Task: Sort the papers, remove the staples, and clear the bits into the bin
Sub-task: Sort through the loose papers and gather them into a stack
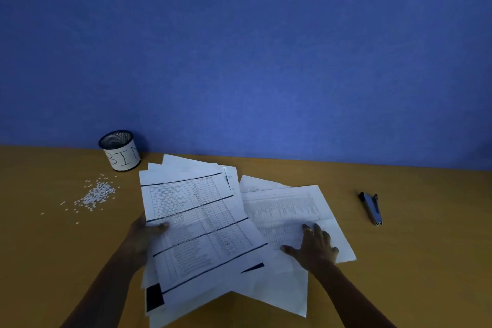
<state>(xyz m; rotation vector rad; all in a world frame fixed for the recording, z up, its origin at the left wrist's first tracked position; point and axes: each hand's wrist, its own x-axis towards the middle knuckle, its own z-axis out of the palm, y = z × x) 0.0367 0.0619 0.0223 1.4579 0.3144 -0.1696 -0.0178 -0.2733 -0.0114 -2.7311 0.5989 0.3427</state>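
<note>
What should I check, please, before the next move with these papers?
1. Left hand grips the left edge of the top printed sheet: ok.
2. Right hand lies flat on the right-hand sheet, pinning it: ok.
3. Blue staple tool lies free on the desk, to the right of the papers: ok.
4. Bin stands upright at the back left, mouth open: ok.
5. Paper bits cleared into the bin: not ok, they lie scattered on the desk beside it.
6. Staples out of the sheets: cannot tell, too small to see.
</note>
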